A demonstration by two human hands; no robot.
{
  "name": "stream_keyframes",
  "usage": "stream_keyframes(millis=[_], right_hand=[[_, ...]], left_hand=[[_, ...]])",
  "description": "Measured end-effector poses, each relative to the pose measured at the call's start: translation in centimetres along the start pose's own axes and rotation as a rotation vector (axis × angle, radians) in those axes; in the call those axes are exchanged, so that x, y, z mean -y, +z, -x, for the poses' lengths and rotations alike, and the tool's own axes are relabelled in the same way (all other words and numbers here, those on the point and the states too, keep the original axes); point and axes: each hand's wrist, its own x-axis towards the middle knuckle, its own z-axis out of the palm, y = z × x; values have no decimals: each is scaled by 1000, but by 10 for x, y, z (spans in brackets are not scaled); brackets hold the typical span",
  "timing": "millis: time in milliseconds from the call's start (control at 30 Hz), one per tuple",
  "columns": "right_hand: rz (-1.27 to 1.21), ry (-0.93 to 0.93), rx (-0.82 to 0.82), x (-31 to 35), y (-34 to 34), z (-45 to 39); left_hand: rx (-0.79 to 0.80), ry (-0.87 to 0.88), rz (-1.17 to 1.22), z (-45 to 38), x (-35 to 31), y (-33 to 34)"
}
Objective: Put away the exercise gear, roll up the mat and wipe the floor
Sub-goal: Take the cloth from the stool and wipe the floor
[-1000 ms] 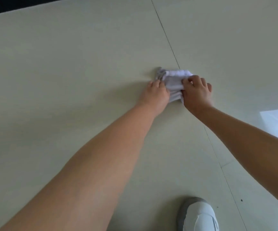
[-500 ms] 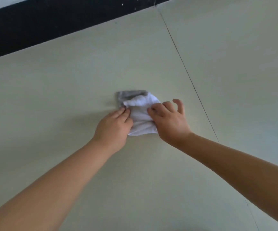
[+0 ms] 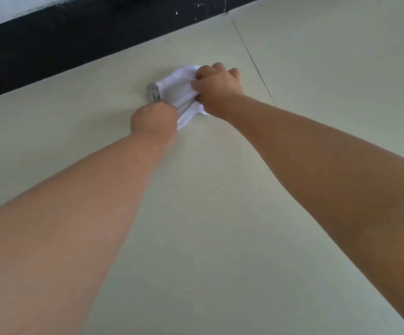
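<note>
Risk: the bunched white cloth could slip free if the two grips pull unevenly. Both arms reach forward. The right hand clutches the cloth's far side; the left hand, fingers curled, holds its near edge against the floor, near the black skirting.

An indoor room: pale tiled floor meeting a black baseboard.
</note>
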Motion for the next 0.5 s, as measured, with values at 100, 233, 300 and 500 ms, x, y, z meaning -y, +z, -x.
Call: stream_keyframes(millis=[100, 233, 300, 500], right_hand=[[-87, -58, -10, 59, 18, 6], [-47, -172, 27, 83, 35, 46], [-53, -198, 13, 74, 40, 75], [-18, -182, -263, -13, 57, 180]], left_hand=[[-38, -95, 8, 33, 59, 15], [30, -105, 44, 76, 74, 41], [-33, 31, 57, 88, 66, 51], [-77, 512, 44, 116, -8, 53]])
